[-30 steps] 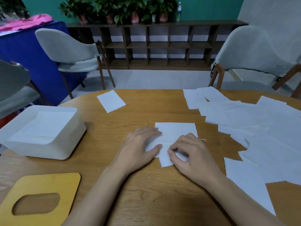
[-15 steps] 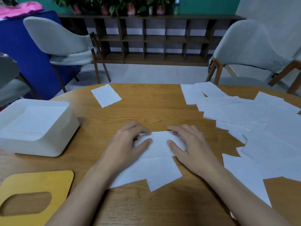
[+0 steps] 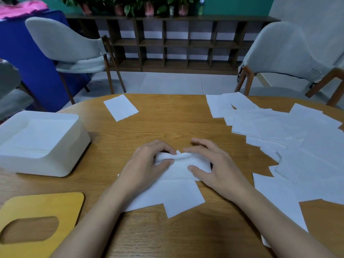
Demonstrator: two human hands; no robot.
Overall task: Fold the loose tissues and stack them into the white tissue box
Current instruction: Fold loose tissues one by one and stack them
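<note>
Wooden table (image 3: 167, 123): left hand (image 3: 145, 164), right hand (image 3: 219, 168) palms down, curled fingers (image 3: 163, 146) pinching bunched tissue (image 3: 176, 192).

View: single, head-worn, wide-angle.
Station: above the near edge of the oval light-brown wooden table (image 3: 167, 123).
Facing: forward and down, across the tabletop toward the dark wooden cubby shelf (image 3: 186, 43) at the far wall.
Nearness: close; forearms entering from the bottom edge, left hand (image 3: 147, 164) and right hand (image 3: 217, 168) at frame centre on the creased white paper tissue (image 3: 178, 185).
Left margin: white rounded plastic tissue box (image 3: 55, 161); flat yellow wooden lid with oval slot (image 3: 46, 205), cut by the lower corner.
Right margin: spread of loose white paper tissues (image 3: 297, 138), cut by the frame edge.
Upper field: grey upholstered chairs (image 3: 63, 43).
Distortion: far table edge bowed.
</note>
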